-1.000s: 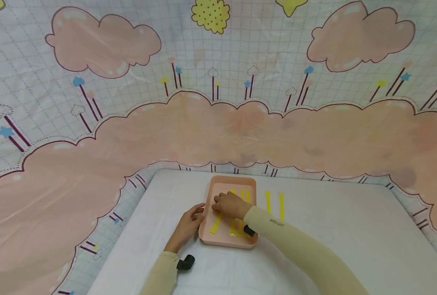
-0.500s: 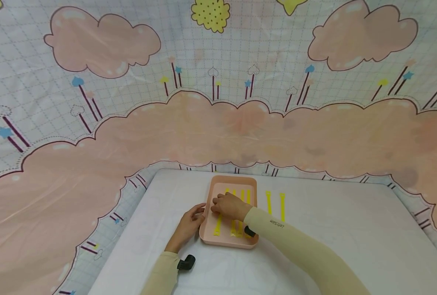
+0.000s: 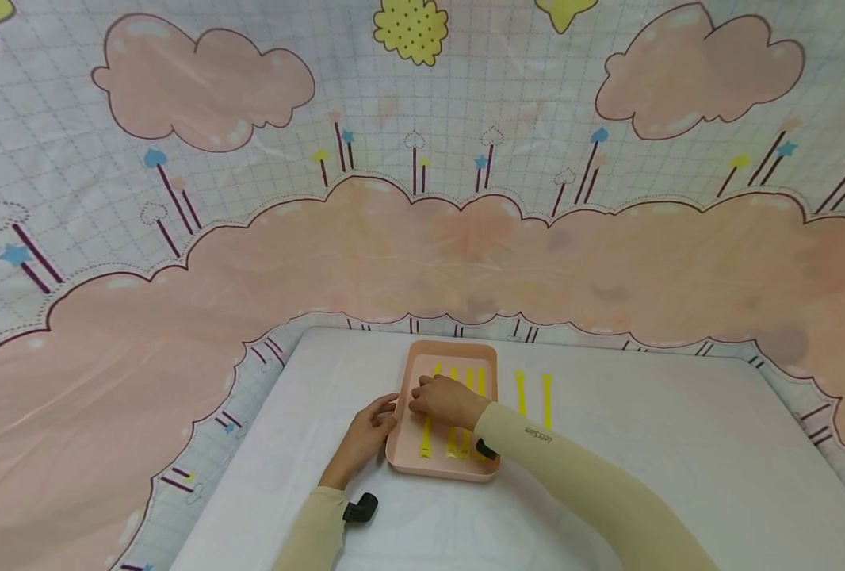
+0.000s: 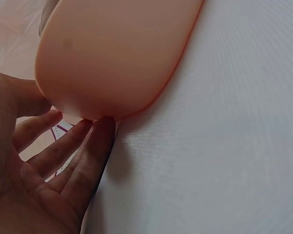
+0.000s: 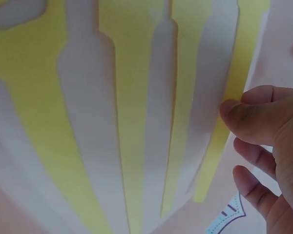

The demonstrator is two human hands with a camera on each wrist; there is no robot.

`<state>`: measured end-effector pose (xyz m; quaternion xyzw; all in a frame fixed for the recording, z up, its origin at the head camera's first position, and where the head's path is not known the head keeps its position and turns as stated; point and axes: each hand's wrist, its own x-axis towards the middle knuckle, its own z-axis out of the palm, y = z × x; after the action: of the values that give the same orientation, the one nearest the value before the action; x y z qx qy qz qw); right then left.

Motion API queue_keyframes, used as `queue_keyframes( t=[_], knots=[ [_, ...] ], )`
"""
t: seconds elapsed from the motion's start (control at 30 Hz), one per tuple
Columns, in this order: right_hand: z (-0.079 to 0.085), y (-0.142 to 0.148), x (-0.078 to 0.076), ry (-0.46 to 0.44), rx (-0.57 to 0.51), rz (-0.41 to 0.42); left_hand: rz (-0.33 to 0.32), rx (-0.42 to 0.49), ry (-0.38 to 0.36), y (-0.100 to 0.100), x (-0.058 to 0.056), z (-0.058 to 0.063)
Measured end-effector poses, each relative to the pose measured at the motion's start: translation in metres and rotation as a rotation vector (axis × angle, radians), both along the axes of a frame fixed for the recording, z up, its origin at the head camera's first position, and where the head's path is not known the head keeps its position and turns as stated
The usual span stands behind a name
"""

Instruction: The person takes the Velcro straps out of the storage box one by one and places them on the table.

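My right hand (image 3: pixel 451 399) pinches the leftmost yellow strip (image 3: pixel 426 434) in the tray (image 3: pixel 442 473), beside three more strips (image 3: pixel 452 440), left hand (image 3: pixel 364 436) loose-fingered against the tray's left side, two other strips (image 3: pixel 547 400) on the table (image 3: pixel 679 444).

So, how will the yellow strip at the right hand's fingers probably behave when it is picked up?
The yellow strip is probably light, as it looks thin and narrow. It may bend a little if lifted by one end, being long for its width. Rolling seems unlikely, because it looks flat in the pink tray.
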<state>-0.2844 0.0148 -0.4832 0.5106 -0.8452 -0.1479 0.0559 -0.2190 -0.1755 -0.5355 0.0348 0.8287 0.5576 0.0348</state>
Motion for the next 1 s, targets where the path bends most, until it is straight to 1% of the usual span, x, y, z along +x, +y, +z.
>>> queue_keyframes(
  t=[0.13,0.33,0.57,0.73,0.87,0.93,1.0],
  knots=[
    [0.001,0.004,0.0,0.022,-0.031,0.018,-0.006,-0.002,0.017,0.0,-0.001,-0.002],
    [0.007,0.011,-0.001,0.048,-0.088,0.03,-0.004,0.009,0.016,0.001,0.0,-0.001],
    [0.019,0.017,0.002,0.017,-0.172,0.027,0.004,0.002,0.01,0.001,-0.001,0.0],
    [0.024,0.021,0.005,0.02,-0.194,0.014,0.001,0.004,0.024,0.002,-0.001,0.0],
    [0.031,0.026,0.008,0.028,-0.284,0.034,0.004,0.008,0.02,0.002,-0.002,-0.002],
    [0.035,0.029,0.009,0.046,-0.341,0.047,0.013,0.008,0.009,0.002,-0.002,-0.002],
    [0.038,0.033,0.01,0.064,-0.393,0.054,0.005,0.0,0.018,0.002,-0.002,-0.001]
  ],
)
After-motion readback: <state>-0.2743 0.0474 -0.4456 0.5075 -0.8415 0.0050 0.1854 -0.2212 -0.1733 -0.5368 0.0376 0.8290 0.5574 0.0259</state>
